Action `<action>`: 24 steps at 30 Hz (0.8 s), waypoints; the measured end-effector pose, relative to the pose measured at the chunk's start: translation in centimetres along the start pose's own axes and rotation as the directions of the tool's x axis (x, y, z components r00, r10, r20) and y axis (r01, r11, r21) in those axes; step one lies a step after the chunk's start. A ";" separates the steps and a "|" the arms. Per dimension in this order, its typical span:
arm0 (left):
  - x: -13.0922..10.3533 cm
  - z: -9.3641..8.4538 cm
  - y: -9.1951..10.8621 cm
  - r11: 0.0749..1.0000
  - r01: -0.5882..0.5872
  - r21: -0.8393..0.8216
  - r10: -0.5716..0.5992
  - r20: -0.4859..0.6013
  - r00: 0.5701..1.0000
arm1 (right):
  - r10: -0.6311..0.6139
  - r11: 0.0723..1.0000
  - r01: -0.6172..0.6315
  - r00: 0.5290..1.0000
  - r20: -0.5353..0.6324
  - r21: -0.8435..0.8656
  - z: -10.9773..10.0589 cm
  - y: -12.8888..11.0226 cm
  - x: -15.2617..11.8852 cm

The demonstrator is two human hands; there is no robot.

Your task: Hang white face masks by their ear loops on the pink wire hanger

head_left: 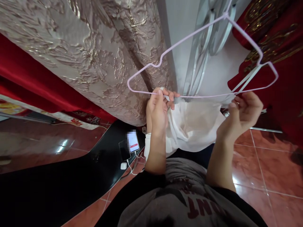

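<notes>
A pale pink hanger (189, 37) hangs in front of me, its bottom bar level with my hands. White cloth (196, 126) hangs below that bar, and a thin white strap (247, 77) loops over the hanger's right shoulder notch. My left hand (159, 108) is closed at the bar's left part, thumb and fingers pinching a white strap there. On the right, my right hand (243, 113) has its fingers curled just below the bar, near the lower end of the looped strap; what its fingertips grip is too small to make out.
A black bench or table (71, 176) at lower left bears two phones, the lit one (133, 142) beside a dark one (124, 150), and a white charger case (123, 165). Patterned curtain (94, 53) fills the upper left; red cloth (279, 75) hangs right, past grey cabinet handles (205, 41).
</notes>
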State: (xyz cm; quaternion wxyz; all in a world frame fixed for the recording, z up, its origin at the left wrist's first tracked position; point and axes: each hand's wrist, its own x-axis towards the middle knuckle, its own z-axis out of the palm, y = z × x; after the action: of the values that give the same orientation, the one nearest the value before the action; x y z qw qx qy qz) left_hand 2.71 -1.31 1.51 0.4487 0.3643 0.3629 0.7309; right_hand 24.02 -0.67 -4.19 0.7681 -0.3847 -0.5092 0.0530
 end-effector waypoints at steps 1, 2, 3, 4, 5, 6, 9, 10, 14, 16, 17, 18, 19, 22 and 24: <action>0.2 -0.1 0.0 1.000 0.004 0.006 -0.004 -0.008 1.000 | 0.079 0.996 -0.080 0.996 0.041 0.029 -0.7 1.0 0.2; 0.3 -0.1 0.0 1.000 0.003 0.004 -0.003 -0.018 1.000 | 0.156 0.986 -0.162 0.982 0.104 0.047 -1.4 1.8 0.5; 0.4 -0.1 0.0 1.000 -0.001 -0.006 0.001 -0.026 1.000 | 0.220 0.971 -0.231 0.963 0.154 0.060 -1.9 2.3 0.7; 0.4 -0.1 0.0 1.000 -0.006 -0.025 0.006 -0.028 1.000 | 0.267 0.956 -0.284 0.948 0.174 0.076 -2.2 2.6 0.9; 0.4 0.0 0.1 0.999 -0.011 -0.047 0.010 -0.027 1.000 | 0.300 0.944 -0.317 0.940 0.162 0.094 -2.3 2.7 1.1; 0.4 0.0 0.1 0.998 -0.013 -0.069 0.011 -0.025 1.000 | 0.325 0.934 -0.340 0.936 0.133 0.113 -2.2 2.7 1.2; 0.4 0.1 0.2 0.995 0.000 -0.103 -0.003 -0.031 1.000 | 0.405 0.896 -0.419 0.907 0.115 0.148 -1.5 2.0 1.6; 0.4 0.1 0.2 0.994 0.006 -0.107 -0.010 -0.033 0.999 | 0.428 0.882 -0.447 0.892 0.143 0.150 -1.2 1.8 1.8; 0.9 -0.2 0.0 0.991 0.007 -0.134 -0.013 -0.049 0.999 | 0.451 0.862 -0.484 0.868 0.208 0.152 -0.9 0.3 2.4; 1.2 -0.4 -0.3 0.991 -0.003 -0.133 -0.007 -0.075 0.997 | 0.426 0.883 -0.456 0.878 0.219 0.109 -1.0 -1.0 2.7; 1.3 -0.5 -0.4 0.991 -0.011 -0.130 0.001 -0.081 0.997 | 0.395 0.902 -0.423 0.888 0.234 0.083 -1.0 -1.9 2.9; 1.4 -0.6 -0.5 0.991 -0.021 -0.130 0.010 -0.080 0.997 | 0.357 0.922 -0.382 0.898 0.257 0.056 -1.0 -2.7 3.2; 1.5 -0.7 -0.6 0.991 -0.032 -0.133 0.022 -0.073 0.997 | 0.314 0.941 -0.337 0.905 0.285 0.033 -0.8 -3.6 3.5; 1.6 -0.7 -0.3 0.987 -0.052 -0.153 0.043 -0.061 0.997 | 0.214 0.974 -0.227 0.907 0.363 -0.009 0.0 -5.3 5.3; 1.7 -0.6 0.1 0.989 -0.029 -0.148 0.019 -0.070 0.997 | 0.186 0.982 -0.184 0.905 0.382 -0.042 0.8 -5.5 7.1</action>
State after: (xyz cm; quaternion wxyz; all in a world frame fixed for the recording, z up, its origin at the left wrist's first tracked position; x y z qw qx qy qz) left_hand 1.58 0.11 1.66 0.4532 0.3090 0.3179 0.7734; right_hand 25.04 -0.68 4.78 0.6439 -0.4152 -0.6112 0.1985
